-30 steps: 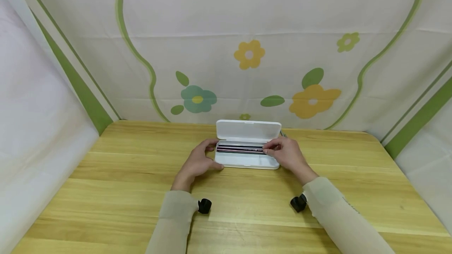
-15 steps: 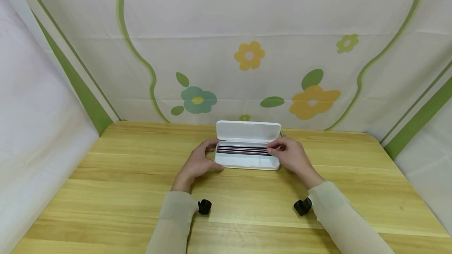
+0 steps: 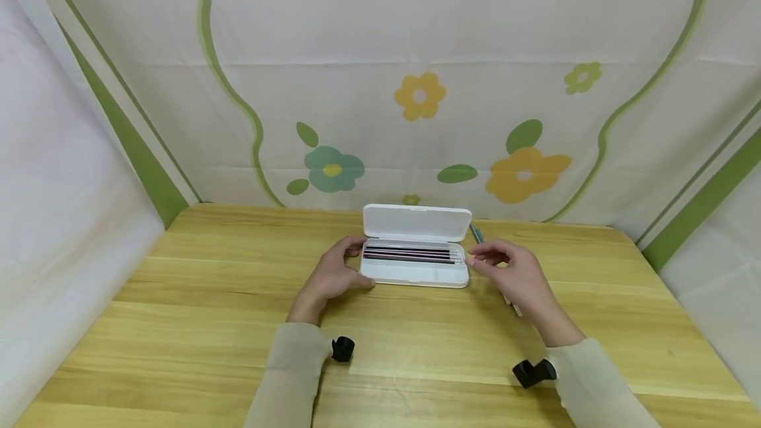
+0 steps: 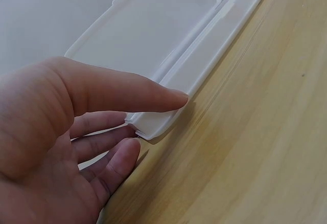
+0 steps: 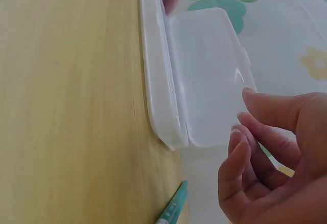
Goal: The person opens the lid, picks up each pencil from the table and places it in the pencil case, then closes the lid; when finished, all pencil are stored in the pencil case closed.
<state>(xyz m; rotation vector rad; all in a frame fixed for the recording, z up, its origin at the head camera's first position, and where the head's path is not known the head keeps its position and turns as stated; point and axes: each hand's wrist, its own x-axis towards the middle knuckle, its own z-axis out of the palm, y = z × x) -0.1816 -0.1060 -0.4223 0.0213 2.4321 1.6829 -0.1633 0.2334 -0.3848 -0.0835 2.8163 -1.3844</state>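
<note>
A white pencil case lies with its lid raised. Several dark pencils lie side by side in its rear part, their pale ends to the right. My left hand holds the case's left end; in the left wrist view its thumb lies across the front edge while the fingers sit around the end. Just off the case's right end is my right hand, fingers bent with gaps between the tips and nothing held, as the right wrist view shows.
A teal pen lies right of the case, partly under my right hand in the head view. A pale stick end shows below that hand. Flowered cloth hangs behind the wooden table.
My right hand has let go of a pencil in the case and moved right, off the case. The pencils' pale ends and more of the teal pen now show. My left hand has stayed put.
</note>
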